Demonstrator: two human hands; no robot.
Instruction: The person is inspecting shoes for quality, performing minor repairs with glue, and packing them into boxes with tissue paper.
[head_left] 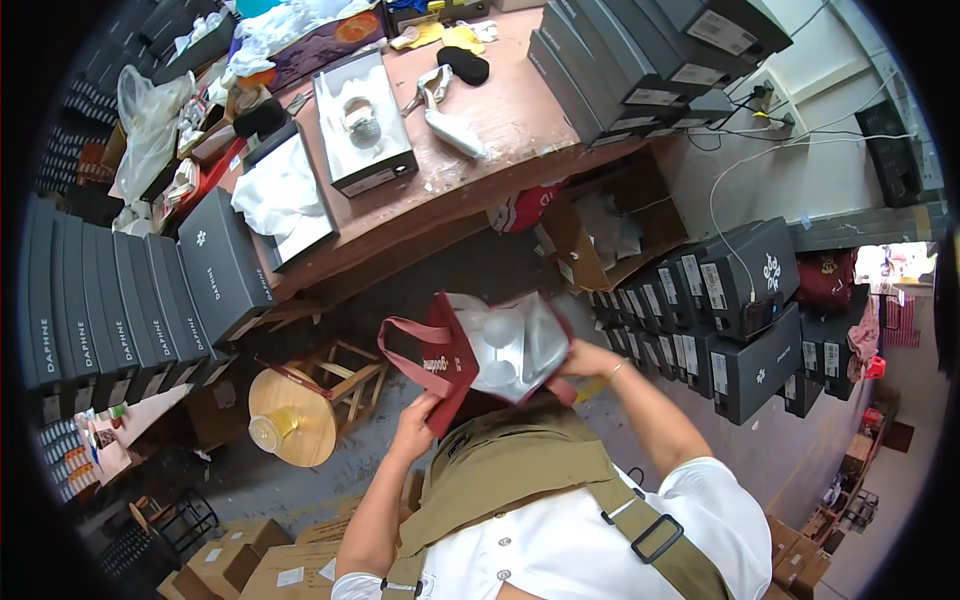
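Observation:
In front of my body I hold a dark red insulated tote bag point(452, 385), its mouth spread wide and its silvery lining point(540, 340) showing. My left hand point(412, 428) is closed on the bag's near left edge, below a loose strap handle. My right hand point(590, 362) grips the right edge, with a thin bracelet at the wrist. Inside the bag is a pale, rounded, see-through item point(503, 340), too unclear to name. On the bench ahead, a high-heeled shoe point(452, 125) lies beside an open shoe box point(365, 125) with white lining.
Grey shoe boxes point(745, 375) are stacked on the floor at right, others point(640, 65) on the bench point(480, 170). More stand at left. A round wooden stool point(305, 430) holds a cup of yellowish drink point(268, 430). An open carton point(615, 225) sits under the bench.

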